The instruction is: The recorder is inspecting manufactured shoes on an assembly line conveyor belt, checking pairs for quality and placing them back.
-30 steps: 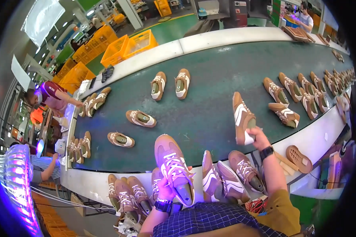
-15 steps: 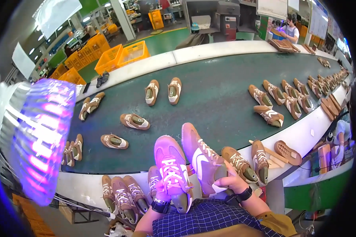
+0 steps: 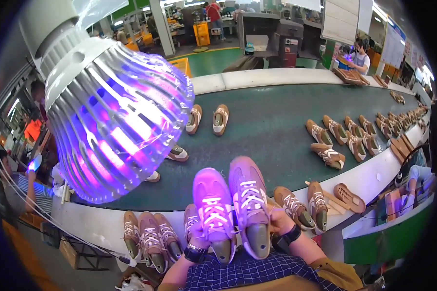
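I hold a pair of tan lace-up sneakers side by side, toes pointing away, lit pink by a purple lamp. My left hand grips the left sneaker from below. My right hand grips the right sneaker at its side. Both wrists wear dark watches. The shoes hover over the near edge of the green conveyor belt.
A large purple-glowing lamp bulb hangs close at upper left. Several tan sneakers lie on the belt and on the white ledge near me. Shoe soles rest at right. Other workers stand at the left and far side.
My right hand brought the second sneaker in beside the first, both now raised together. My head moved toward the lamp, which now fills the upper left.
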Available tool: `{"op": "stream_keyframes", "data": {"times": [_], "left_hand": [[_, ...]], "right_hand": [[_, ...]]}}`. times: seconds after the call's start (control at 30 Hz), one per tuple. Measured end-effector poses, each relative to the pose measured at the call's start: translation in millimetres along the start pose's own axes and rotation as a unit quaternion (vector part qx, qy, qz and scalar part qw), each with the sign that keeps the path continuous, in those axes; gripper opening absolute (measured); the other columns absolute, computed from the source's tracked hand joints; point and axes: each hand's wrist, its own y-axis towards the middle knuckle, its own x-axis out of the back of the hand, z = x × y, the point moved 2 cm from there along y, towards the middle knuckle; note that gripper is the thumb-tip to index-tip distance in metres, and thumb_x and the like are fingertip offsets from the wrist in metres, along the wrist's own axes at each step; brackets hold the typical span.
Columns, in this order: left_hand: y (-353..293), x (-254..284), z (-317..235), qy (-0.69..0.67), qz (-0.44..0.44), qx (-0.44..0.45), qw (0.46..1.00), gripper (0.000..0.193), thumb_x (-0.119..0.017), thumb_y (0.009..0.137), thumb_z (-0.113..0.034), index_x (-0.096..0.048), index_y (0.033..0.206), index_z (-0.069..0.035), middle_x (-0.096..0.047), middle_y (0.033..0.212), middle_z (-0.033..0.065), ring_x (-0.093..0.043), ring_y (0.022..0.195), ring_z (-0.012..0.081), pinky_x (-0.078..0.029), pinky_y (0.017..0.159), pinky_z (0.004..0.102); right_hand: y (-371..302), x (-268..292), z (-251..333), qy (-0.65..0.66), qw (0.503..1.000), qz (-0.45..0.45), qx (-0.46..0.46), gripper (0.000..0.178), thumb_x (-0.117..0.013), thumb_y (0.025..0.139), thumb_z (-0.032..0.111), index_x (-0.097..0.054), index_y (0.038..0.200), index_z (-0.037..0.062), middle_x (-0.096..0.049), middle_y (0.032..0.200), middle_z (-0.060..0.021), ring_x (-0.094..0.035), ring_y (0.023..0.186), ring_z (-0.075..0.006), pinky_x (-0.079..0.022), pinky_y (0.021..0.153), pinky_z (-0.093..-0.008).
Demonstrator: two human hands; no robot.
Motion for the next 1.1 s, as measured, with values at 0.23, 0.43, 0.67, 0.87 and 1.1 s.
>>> {"op": "stream_keyframes", "data": {"times": [0.23, 0.43, 0.67, 0.87, 1.1], "left_hand": [[1, -18, 7, 0.395, -0.308, -0.043, 0.864, 0.061, -0.059, 0.075, -0.027, -0.043, 0.127, 0.002, -0.056, 0.116, 0.0163, -0.056, 0.108, 0.0285, -0.043, 0.096, 0.0418], [46, -40, 12, 0.442, -0.24, -0.085, 0.86, 0.074, -0.053, 0.076, -0.047, -0.039, 0.131, 0.001, -0.053, 0.118, 0.0253, -0.058, 0.103, 0.0366, -0.048, 0.088, 0.0479], [41, -42, 15, 0.45, -0.267, -0.245, 0.816, 0.054, -0.056, 0.083, -0.025, -0.04, 0.131, -0.005, -0.051, 0.126, 0.009, -0.049, 0.118, 0.0258, -0.039, 0.102, 0.0425], [30, -26, 12, 0.457, -0.315, -0.277, 0.784, 0.05, -0.055, 0.085, -0.026, -0.042, 0.129, -0.007, -0.051, 0.125, 0.0078, -0.05, 0.116, 0.0238, -0.041, 0.099, 0.0408], [31, -24, 11, 0.456, -0.311, -0.309, 0.774, 0.05, -0.056, 0.085, -0.028, -0.041, 0.13, -0.009, -0.05, 0.126, 0.0072, -0.049, 0.116, 0.0247, -0.041, 0.1, 0.0422]], "right_hand": [[-10, 3, 6, -0.075, 0.997, -0.019, -0.003, 0.069, -0.062, 0.077, 0.017, -0.032, 0.137, -0.0008, -0.046, 0.133, -0.0149, -0.047, 0.121, -0.0257, -0.035, 0.105, -0.0389], [-4, 6, 29, 0.063, 0.982, -0.081, 0.16, 0.058, -0.064, 0.077, 0.008, -0.041, 0.129, -0.0009, -0.052, 0.124, -0.0143, -0.052, 0.115, -0.0279, -0.037, 0.104, -0.043], [-13, -4, 20, 0.012, 0.952, -0.189, 0.241, 0.05, -0.064, 0.081, 0.013, -0.045, 0.126, 0.0035, -0.056, 0.119, -0.0098, -0.055, 0.109, -0.0231, -0.043, 0.098, -0.0411], [-15, -5, 7, 0.01, 0.943, -0.246, 0.222, 0.035, -0.063, 0.084, 0.018, -0.052, 0.115, 0.0059, -0.061, 0.106, -0.0055, -0.059, 0.097, -0.0181, -0.049, 0.084, -0.0358], [-12, -8, 6, -0.002, 0.924, -0.3, 0.236, 0.019, -0.063, 0.085, 0.022, -0.059, 0.099, 0.009, -0.064, 0.089, -0.0006, -0.059, 0.073, -0.0102, -0.046, 0.058, -0.0244]]}}
